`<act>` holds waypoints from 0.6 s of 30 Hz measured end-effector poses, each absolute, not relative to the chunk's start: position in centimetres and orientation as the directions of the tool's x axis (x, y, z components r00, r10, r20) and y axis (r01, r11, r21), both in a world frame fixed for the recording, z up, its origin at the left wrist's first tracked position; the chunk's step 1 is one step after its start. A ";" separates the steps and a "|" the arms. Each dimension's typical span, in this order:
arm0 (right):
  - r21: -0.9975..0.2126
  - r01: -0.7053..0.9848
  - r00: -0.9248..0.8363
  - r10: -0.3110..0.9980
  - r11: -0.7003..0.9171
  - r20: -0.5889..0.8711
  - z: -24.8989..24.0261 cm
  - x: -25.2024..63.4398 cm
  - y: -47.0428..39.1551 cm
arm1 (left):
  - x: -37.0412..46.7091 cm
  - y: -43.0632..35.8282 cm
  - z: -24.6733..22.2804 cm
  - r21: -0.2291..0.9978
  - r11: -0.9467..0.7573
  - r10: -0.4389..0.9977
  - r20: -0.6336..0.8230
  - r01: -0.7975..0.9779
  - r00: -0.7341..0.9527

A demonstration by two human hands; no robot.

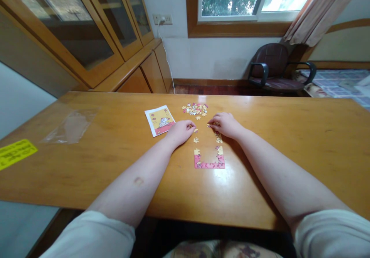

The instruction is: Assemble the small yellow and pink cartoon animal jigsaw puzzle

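Note:
On the table, a partly joined jigsaw border [209, 165] forms a U of pink and yellow pieces. Above its left side lie a loose yellow puzzle piece [196, 140] and another piece at the fingertips of my left hand [183, 130], whose fingers are bent together; whether they grip that piece is unclear. My right hand [227, 124] pinches a small puzzle piece [208, 126] between thumb and fingers. Below that hand, more yellow pieces [219, 139] stand in a short column. A heap of loose puzzle pieces [195, 109] lies beyond both hands.
A picture card [158, 120] with a white cartoon figure lies left of the pieces, partly behind my left hand. Farther left are a clear plastic bag [72, 126] and a yellow label [17, 153]. Beyond the wooden table [289, 134] stand a chair [270, 67] and a glass-door cabinet [115, 54].

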State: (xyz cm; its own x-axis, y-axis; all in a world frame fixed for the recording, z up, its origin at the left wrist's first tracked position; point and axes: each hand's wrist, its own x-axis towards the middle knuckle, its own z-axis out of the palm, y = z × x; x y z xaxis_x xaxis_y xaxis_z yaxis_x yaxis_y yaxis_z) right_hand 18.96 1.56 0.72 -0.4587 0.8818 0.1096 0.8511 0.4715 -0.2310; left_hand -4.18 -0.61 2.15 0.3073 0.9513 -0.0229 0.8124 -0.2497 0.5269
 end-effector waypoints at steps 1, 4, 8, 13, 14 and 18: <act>-0.236 0.849 -0.461 0.881 0.473 0.108 0.7 19.0 1.5 | -4.2 -0.6 2.2 0.527 -0.248 0.952 -0.023 0.813 0.305; -0.250 0.846 -0.460 0.882 0.471 0.106 0.8 18.9 1.5 | -4.2 -0.6 2.2 0.526 -0.244 0.952 -0.031 0.815 0.305; -0.263 0.842 -0.459 0.882 0.470 0.109 1.0 18.9 1.4 | -4.2 -0.6 2.0 0.527 -0.244 0.952 -0.032 0.814 0.305; -0.272 0.837 -0.466 0.879 0.475 0.102 1.1 18.9 1.3 | -4.3 -0.5 1.9 0.523 -0.242 0.953 -0.029 0.817 0.301; -0.271 0.837 -0.466 0.879 0.476 0.103 1.1 18.9 1.3 | -4.3 -0.5 1.8 0.523 -0.240 0.954 -0.030 0.818 0.299; -0.266 0.835 -0.470 0.876 0.482 0.109 1.1 18.9 1.2 | -4.3 -0.5 1.8 0.523 -0.241 0.953 -0.032 0.818 0.301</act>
